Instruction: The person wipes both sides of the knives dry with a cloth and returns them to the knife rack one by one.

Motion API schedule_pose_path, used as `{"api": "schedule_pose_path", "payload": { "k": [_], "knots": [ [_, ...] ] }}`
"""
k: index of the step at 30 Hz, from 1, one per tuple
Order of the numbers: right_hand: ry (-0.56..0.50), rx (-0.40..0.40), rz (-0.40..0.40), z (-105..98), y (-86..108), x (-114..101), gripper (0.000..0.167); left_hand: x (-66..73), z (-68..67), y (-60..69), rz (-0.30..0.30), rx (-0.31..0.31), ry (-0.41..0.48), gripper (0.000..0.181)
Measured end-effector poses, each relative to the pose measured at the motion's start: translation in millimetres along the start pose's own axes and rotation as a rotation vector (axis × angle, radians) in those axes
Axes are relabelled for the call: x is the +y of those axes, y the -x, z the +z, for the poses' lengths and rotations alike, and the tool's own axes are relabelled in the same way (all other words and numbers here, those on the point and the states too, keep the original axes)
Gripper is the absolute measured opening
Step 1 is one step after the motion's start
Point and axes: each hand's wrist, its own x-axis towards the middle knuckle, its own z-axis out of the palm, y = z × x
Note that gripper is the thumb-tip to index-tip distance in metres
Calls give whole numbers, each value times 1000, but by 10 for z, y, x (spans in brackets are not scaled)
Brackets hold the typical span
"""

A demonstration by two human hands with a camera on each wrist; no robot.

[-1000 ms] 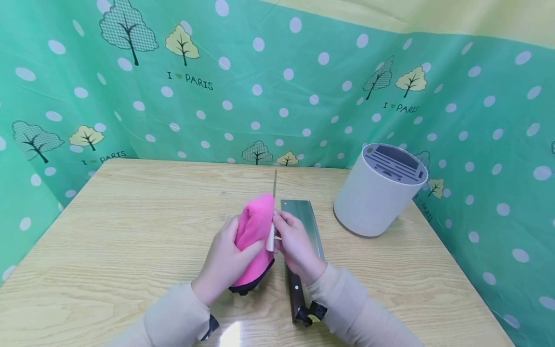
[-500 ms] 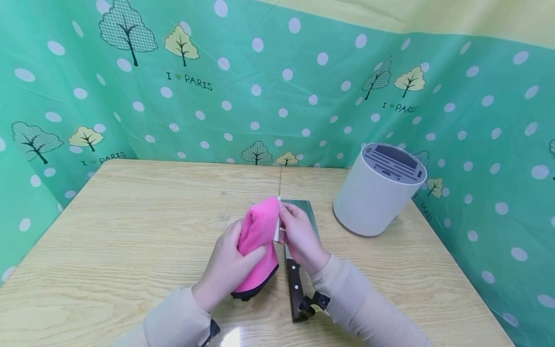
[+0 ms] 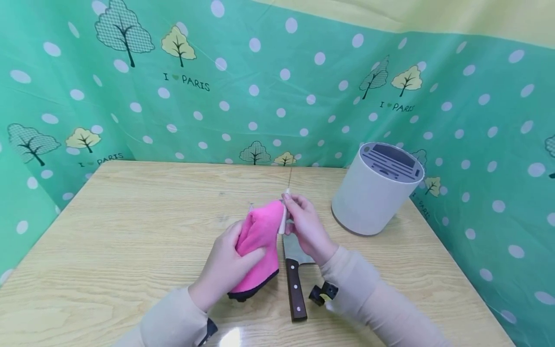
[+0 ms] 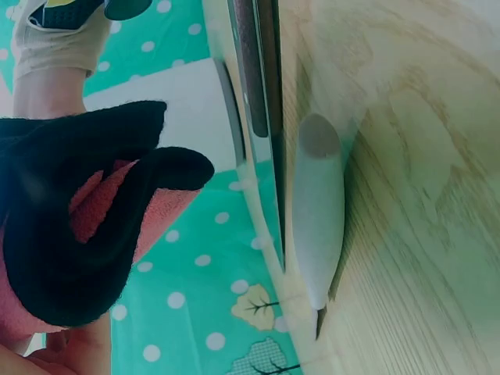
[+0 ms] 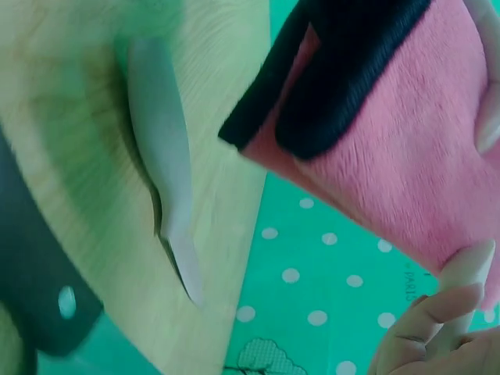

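In the head view my left hand (image 3: pixel 227 262) grips a folded pink cloth (image 3: pixel 262 241) with a black edge. My right hand (image 3: pixel 305 224) pinches the white handle of a thin-bladed knife (image 3: pixel 282 224), its blade pointing away from me. The cloth touches or lies right beside that handle; which one I cannot tell. Beneath the right hand a cleaver (image 3: pixel 296 289) with a dark riveted handle lies on the table, its blade partly covered. A second white-handled knife (image 4: pixel 319 211) lies on the wood below the cloth, also seen in the right wrist view; the head view mostly hides it.
A white round knife block (image 3: pixel 368 207) with a dark slotted top stands at the right of the wooden table (image 3: pixel 143 231). Green dotted curtain (image 3: pixel 269 86) hangs behind the table's far edge and along its sides.
My right hand has moved to the right and slightly away from me with the knife. The cloth has shifted a little right with it. More of the cleaver's handle shows now.
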Motion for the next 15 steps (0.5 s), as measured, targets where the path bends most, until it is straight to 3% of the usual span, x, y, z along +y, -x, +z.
{"api": "schedule_pose_path", "payload": {
  "k": [15],
  "knots": [
    [319,49,-104,-320,-27,-341,41,-12,-113,-22,-102,8,24,28]
  ]
}}
